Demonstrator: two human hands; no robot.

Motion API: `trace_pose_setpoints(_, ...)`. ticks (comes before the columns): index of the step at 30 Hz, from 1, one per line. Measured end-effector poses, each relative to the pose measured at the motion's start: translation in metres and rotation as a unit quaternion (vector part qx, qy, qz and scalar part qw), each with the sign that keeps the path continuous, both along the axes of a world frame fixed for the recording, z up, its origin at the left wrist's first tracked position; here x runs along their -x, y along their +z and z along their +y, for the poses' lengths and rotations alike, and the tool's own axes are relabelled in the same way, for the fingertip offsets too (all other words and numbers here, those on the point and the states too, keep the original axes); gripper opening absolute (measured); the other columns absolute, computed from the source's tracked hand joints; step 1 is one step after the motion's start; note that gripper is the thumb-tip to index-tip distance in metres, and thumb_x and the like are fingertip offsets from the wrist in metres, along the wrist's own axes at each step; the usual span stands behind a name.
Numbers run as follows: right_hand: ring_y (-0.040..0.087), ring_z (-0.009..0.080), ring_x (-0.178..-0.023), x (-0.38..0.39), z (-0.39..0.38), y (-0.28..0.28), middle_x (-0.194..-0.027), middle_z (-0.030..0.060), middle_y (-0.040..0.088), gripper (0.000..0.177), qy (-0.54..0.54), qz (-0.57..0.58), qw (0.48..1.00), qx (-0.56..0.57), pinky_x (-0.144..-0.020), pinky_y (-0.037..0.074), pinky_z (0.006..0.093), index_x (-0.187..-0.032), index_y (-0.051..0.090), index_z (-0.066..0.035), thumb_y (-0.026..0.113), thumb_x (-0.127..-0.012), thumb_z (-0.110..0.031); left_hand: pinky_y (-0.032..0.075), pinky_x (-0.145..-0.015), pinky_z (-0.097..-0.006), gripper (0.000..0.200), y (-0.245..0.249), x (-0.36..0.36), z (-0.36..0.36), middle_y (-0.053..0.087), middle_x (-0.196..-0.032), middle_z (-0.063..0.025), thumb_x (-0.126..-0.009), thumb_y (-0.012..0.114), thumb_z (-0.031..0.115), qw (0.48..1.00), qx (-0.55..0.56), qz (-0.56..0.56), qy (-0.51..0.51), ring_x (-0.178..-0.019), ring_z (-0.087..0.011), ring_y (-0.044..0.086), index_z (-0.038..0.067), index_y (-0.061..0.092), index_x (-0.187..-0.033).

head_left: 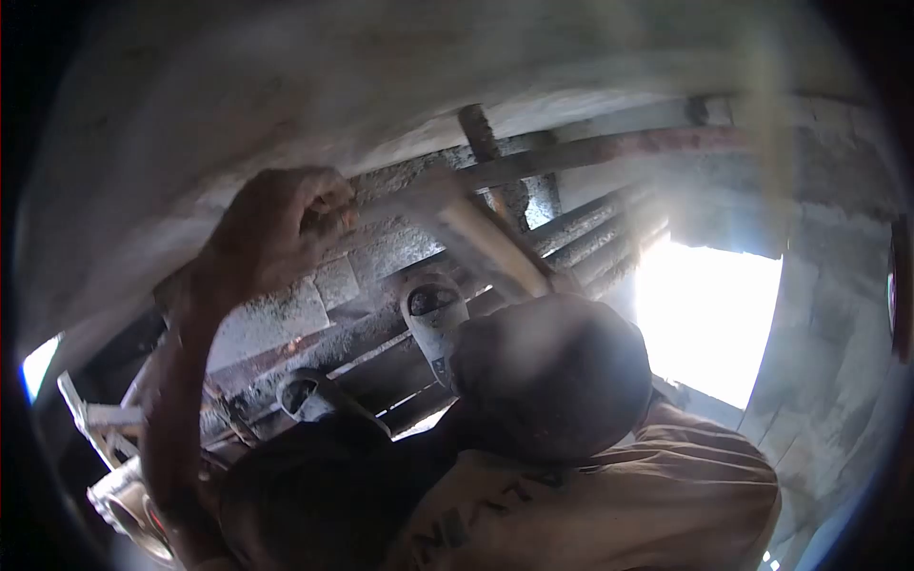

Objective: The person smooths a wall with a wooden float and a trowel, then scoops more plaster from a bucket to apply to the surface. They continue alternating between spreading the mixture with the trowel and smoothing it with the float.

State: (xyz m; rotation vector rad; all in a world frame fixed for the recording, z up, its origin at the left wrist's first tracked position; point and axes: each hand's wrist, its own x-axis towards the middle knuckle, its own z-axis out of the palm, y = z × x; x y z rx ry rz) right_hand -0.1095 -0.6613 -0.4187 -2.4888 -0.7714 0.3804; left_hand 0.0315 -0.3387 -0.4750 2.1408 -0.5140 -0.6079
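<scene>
Neither of my own hands shows in this view. Close in front is another person, seen from behind, in a tan shirt (pixel 609 514) with dark lettering and a dark sleeve (pixel 314 485). At the left a bare arm rises beside that sleeve and seems to belong to this person. Its hand (pixel 290 205) is raised near the overhead surface with fingers curled; what they hold, if anything, is blurred. Right of that hand, a pale wooden piece (pixel 495 247) slants above the person's head, smeared by motion. A long bar (pixel 609 149) runs across the upper right.
A rough grey surface (pixel 219 124) spans overhead. Bright light comes through an opening (pixel 709 324) at the right, beside a grey wall (pixel 819 314). Pipe ends (pixel 433 300) and dark beams (pixel 581 238) lie beyond the person. A wooden frame (pixel 90 419) stands at the left.
</scene>
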Motion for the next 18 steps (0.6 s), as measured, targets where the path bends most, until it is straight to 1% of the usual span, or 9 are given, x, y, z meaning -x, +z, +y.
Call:
trace_pose_setpoints(3,0.064,0.0355,-0.121,0.006,0.009,0.010,-0.131,0.0207,0.064,0.041,0.000,0.041,0.999,-0.013,-0.099,0.053,0.0478,-0.124,0.068,-0.005,0.073,-0.091,-0.030,0.060,-0.085,-0.0433,0.024,-0.020,-0.006,0.026,0.074,-0.093,-0.0178,-0.099,0.069,0.018,0.998,-0.054,-0.036,-0.028,-0.087,-0.0306,0.075,-0.003,0.070,-0.111)
trace_pose_setpoints(4,0.064,0.0353,-0.121,0.007,0.009,0.010,-0.131,0.0205,0.065,0.040,0.001,0.056,0.998,-0.016,-0.099,0.053,0.0476,-0.123,0.068,-0.005,0.073,-0.092,-0.030,0.061,-0.080,-0.0430,0.025,-0.033,-0.006,0.032,0.074,-0.091,-0.0165,-0.100,0.069,0.021,0.999,-0.028,-0.036,-0.019,-0.080,-0.0295,0.075,-0.001,0.070,-0.110)
trace_pose_setpoints(6,0.064,0.0349,-0.120,0.005,0.011,0.015,-0.130,0.0202,0.065,0.039,0.007,0.088,0.996,-0.020,-0.098,0.053,0.0472,-0.123,0.068,-0.005,0.073,-0.093,-0.029,0.061,-0.078,-0.0409,0.025,-0.056,-0.009,0.048,0.074,-0.087,-0.0151,-0.100,0.069,0.024,0.998,0.039,0.056,-0.011,-0.076,-0.0272,0.074,0.000,0.070,-0.108)
trace_pose_setpoints(8,0.065,0.0345,-0.119,0.005,0.007,0.015,-0.129,0.0199,0.066,0.037,0.012,0.127,0.991,-0.026,-0.098,0.053,0.0468,-0.122,0.069,-0.004,0.072,-0.093,-0.028,0.061,-0.075,-0.0387,0.027,-0.087,-0.008,0.064,0.073,-0.083,-0.0140,-0.101,0.067,0.028,0.996,0.078,0.034,-0.012,-0.072,-0.0240,0.073,0.002,0.070,-0.107)
trace_pose_setpoints(10,0.065,0.0341,-0.118,0.002,0.004,0.012,-0.129,0.0196,0.066,0.036,0.017,0.177,0.984,-0.030,-0.098,0.053,0.0464,-0.122,0.069,-0.004,0.072,-0.094,-0.027,0.061,-0.071,-0.0381,0.030,-0.084,-0.004,0.070,0.072,-0.079,-0.0138,-0.102,0.065,0.033,0.989,0.124,0.081,-0.003,-0.069,-0.0218,0.072,0.004,0.069,-0.106)
trace_pose_setpoints(12,0.065,0.0337,-0.118,-0.004,-0.004,0.003,-0.128,0.0193,0.067,0.035,0.019,0.241,0.970,-0.026,-0.098,0.053,0.0459,-0.122,0.069,-0.004,0.071,-0.095,-0.025,0.059,-0.067,-0.0378,0.033,-0.046,-0.008,0.071,0.071,-0.080,-0.0115,-0.102,0.063,0.037,0.982,0.098,0.163,-0.012,-0.069,-0.0198,0.070,0.005,0.069,-0.103)
trace_pose_setpoints(13,0.066,0.0336,-0.117,-0.009,-0.008,-0.004,-0.127,0.0191,0.067,0.034,0.025,0.276,0.961,-0.021,-0.098,0.053,0.0457,-0.121,0.069,-0.004,0.071,-0.095,-0.025,0.058,-0.066,-0.0371,0.034,-0.028,-0.011,0.069,0.070,-0.081,-0.0088,-0.101,0.063,0.039,0.989,0.022,0.137,-0.048,-0.070,-0.0179,0.068,0.005,0.069,-0.101)
trace_pose_setpoints(15,0.066,0.0332,-0.117,-0.021,-0.013,-0.021,-0.127,0.0188,0.068,0.033,0.040,0.345,0.938,-0.004,-0.098,0.053,0.0453,-0.121,0.070,-0.003,0.071,-0.096,-0.024,0.055,-0.063,-0.0356,0.037,-0.007,-0.010,0.083,0.069,-0.085,-0.0034,-0.100,0.062,0.042,0.979,-0.122,0.089,-0.141,-0.071,-0.0139,0.065,0.006,0.068,-0.097)
trace_pose_setpoints(18,0.067,0.0326,-0.115,-0.051,-0.008,-0.057,-0.126,0.0184,0.068,0.030,0.075,0.442,0.894,0.024,-0.098,0.053,0.0447,-0.120,0.070,-0.003,0.070,-0.097,-0.022,0.055,-0.066,-0.0350,0.036,0.002,0.002,0.106,0.070,-0.086,-0.0049,-0.101,0.063,0.041,0.976,-0.146,0.019,-0.158,-0.075,-0.0139,0.066,0.005,0.070,-0.099)
